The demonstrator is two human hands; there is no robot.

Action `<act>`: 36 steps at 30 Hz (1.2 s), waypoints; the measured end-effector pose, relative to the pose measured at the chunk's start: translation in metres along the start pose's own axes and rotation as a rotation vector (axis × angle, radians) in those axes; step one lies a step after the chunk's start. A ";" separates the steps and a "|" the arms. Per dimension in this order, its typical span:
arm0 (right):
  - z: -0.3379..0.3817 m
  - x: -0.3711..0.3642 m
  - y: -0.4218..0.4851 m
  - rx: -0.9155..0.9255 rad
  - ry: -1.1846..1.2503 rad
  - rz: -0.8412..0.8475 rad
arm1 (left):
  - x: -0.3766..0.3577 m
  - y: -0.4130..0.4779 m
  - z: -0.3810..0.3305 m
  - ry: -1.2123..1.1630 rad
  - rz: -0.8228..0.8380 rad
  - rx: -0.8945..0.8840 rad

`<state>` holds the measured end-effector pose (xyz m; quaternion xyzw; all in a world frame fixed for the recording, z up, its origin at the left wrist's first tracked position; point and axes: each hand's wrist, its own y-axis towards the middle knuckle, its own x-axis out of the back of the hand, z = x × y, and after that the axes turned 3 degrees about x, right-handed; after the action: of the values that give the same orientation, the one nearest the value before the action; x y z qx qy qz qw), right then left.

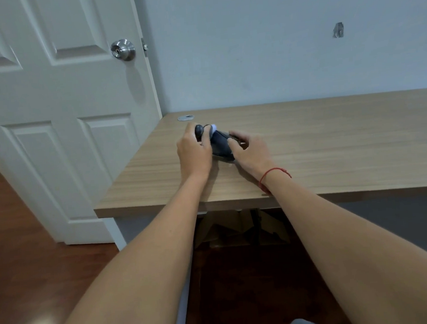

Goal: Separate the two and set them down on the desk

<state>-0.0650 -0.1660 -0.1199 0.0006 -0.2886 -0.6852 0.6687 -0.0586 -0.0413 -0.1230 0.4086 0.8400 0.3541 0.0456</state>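
Note:
A dark, rounded device (221,145) with a small pale blue-white part at its far end sits on the wooden desk (332,138), between both hands. My left hand (193,149) grips its left side, fingers curled round a dark round knob-like part (200,130). My right hand (249,151) pinches the device's right edge with curled fingers. A red string bracelet (274,175) circles my right wrist. Much of the device is hidden by the hands.
A grey round cable grommet (185,117) lies in the desk near its back left corner. A white panelled door (59,109) with a metal knob (123,49) stands left of the desk. Cardboard boxes (239,228) sit under the desk on the wooden floor.

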 end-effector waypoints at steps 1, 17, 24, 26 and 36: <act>0.000 -0.001 0.000 0.029 -0.021 0.009 | 0.000 0.000 0.001 0.001 -0.013 0.017; -0.001 0.005 -0.004 -0.029 0.074 -0.110 | -0.003 -0.001 0.005 0.339 0.066 0.063; -0.011 0.000 0.010 -0.191 -0.078 -0.286 | -0.007 -0.001 0.012 0.475 0.268 0.089; -0.011 -0.001 0.010 -0.199 -0.107 -0.281 | -0.007 0.000 0.014 0.491 0.297 0.097; -0.010 -0.004 0.003 -0.185 -0.255 -0.196 | -0.006 0.002 0.015 0.486 0.423 0.147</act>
<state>-0.0581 -0.1655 -0.1284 -0.1196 -0.3056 -0.7653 0.5537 -0.0486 -0.0365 -0.1340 0.4796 0.7463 0.3813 -0.2601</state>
